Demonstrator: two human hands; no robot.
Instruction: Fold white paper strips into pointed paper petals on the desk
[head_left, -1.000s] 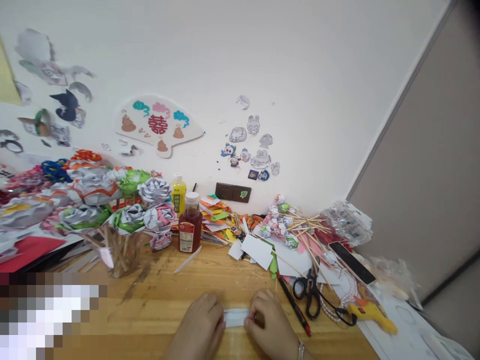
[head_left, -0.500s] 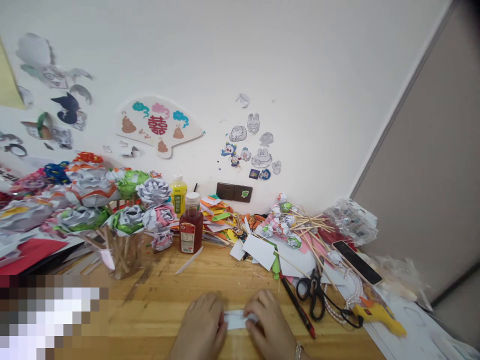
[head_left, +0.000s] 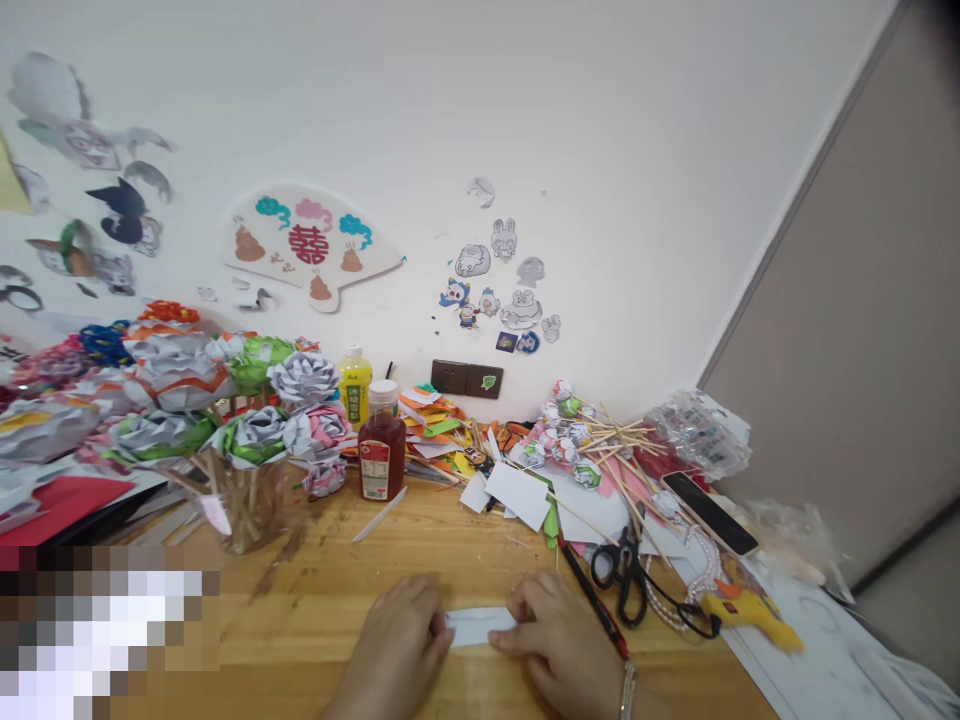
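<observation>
The paper (head_left: 474,627) is at the lower centre of the frame, over the table (head_left: 322,580), its long axis running left to right (the right end a touch higher). The left hand (head_left: 401,635) pinches its left end. The right hand (head_left: 555,635), fingers bent, has its thumb on the lower right corner; whether it grips, I cannot tell.

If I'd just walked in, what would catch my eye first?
Probably the big cluster of paper flowers at the left of the wooden table, and the fan-shaped sign on the wall above. Front and centre, the left fingers and right fingers are at opposite ends of a small white paper.
</observation>
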